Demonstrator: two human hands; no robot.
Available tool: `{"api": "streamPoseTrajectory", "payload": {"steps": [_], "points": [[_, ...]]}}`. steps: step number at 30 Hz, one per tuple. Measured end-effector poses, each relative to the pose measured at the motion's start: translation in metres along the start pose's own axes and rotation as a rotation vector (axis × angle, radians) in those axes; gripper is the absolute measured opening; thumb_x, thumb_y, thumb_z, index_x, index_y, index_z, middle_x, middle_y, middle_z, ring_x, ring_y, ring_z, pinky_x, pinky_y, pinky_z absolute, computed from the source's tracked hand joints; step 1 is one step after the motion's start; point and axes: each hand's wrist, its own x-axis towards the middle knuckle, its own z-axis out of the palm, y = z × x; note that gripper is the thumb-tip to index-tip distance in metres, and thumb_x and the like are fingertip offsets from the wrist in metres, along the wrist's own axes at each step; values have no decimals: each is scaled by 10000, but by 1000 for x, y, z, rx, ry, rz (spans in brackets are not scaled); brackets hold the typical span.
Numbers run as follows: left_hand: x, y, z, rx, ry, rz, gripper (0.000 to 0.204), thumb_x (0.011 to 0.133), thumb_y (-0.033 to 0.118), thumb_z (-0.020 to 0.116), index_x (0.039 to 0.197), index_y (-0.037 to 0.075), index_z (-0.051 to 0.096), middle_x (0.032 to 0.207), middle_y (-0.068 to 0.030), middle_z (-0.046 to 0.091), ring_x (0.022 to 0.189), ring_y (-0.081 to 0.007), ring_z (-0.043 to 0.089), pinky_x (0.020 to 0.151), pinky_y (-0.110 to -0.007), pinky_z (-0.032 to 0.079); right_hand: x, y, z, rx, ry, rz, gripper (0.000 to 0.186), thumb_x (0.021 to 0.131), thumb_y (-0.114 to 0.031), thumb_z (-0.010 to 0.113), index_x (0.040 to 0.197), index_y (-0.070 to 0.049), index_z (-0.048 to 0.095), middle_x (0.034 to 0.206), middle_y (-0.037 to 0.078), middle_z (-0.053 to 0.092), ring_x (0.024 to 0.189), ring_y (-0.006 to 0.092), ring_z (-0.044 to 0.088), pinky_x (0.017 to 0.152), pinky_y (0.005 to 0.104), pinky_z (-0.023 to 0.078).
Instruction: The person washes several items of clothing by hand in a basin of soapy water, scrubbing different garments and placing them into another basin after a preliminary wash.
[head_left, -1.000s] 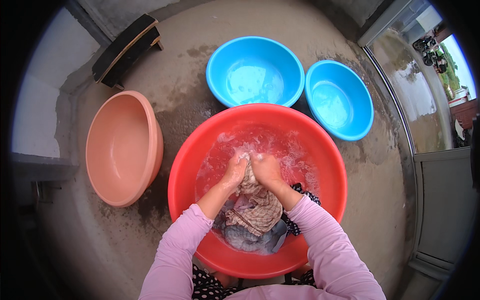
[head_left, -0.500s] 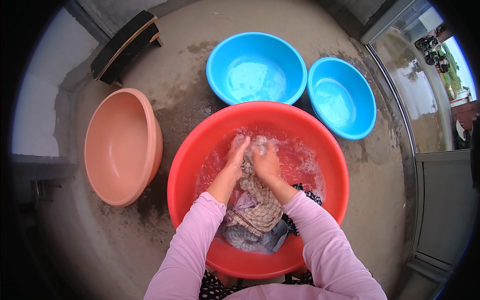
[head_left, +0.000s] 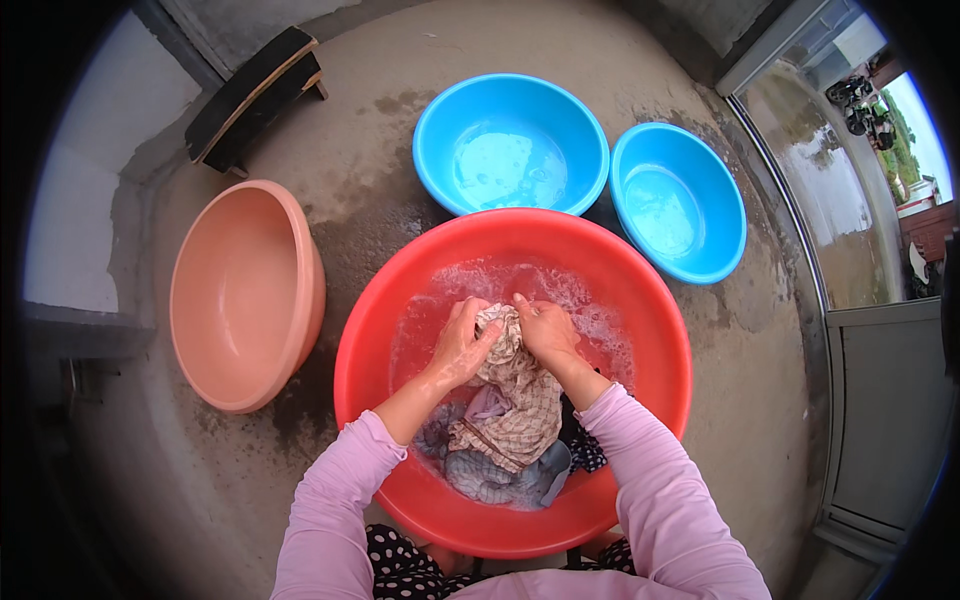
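A large red basin [head_left: 400,285] holds sudsy water and soaking clothes. Both my hands grip the upper end of a beige checked cloth [head_left: 510,415] near the middle: my left hand [head_left: 462,340] has fingers curled at its left, and my right hand [head_left: 545,335] pinches it at its right. Below them lie a grey garment [head_left: 490,475], a small lilac piece [head_left: 488,402] and a dark dotted fabric [head_left: 585,450], partly under water.
A peach basin [head_left: 235,320] stands at the left. Two blue basins [head_left: 510,150] [head_left: 670,210] sit beyond the red one. A black wooden bench [head_left: 250,95] is at the upper left, and a doorway track [head_left: 775,190] runs along the right, opening onto wet ground.
My left hand has shifted down and left since half a second ago, its fingers now curled on the cloth. My right hand has turned slightly over the bunched cloth.
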Motion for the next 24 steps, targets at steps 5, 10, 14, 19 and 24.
{"api": "streamPoseTrajectory", "payload": {"steps": [5,10,14,19,24], "points": [[-9,-28,5,827,-74,26,515,848,258,592,1349,219,481,1435,-164,350,1297,-412,327,1022,-513,377,-33,12,31,-467,56,-269,662,884,-578,476,1219,-10,536,1304,224,439,1246,410,399,961,622,318],[21,-48,49,617,14,-154,643,814,284,642,1402,155,415,1405,-175,401,1254,-394,382,997,-494,399,5,0,18,-341,6,54,666,872,-545,528,1263,-6,507,1226,266,564,1167,416,521,967,521,393],[53,-47,33,-1367,-18,-580,555,875,369,638,1345,131,463,1271,-125,515,1224,-265,468,991,-413,425,-38,-37,38,31,158,-40,572,875,-518,558,1261,-97,536,1040,261,655,988,420,625,858,463,478],[36,-45,58,-1750,-70,-566,406,962,380,481,1141,32,589,1038,-128,662,928,-270,643,801,-394,548,-68,-22,51,153,22,-303,507,886,-512,539,1087,-58,644,854,237,673,872,386,655,782,449,491],[10,-21,28,-1211,17,-802,311,945,300,507,1163,85,564,1012,-113,636,929,-268,613,850,-360,502,-14,-8,14,205,-20,-43,420,879,-445,580,891,-42,696,875,218,676,836,348,652,736,407,497]]}}
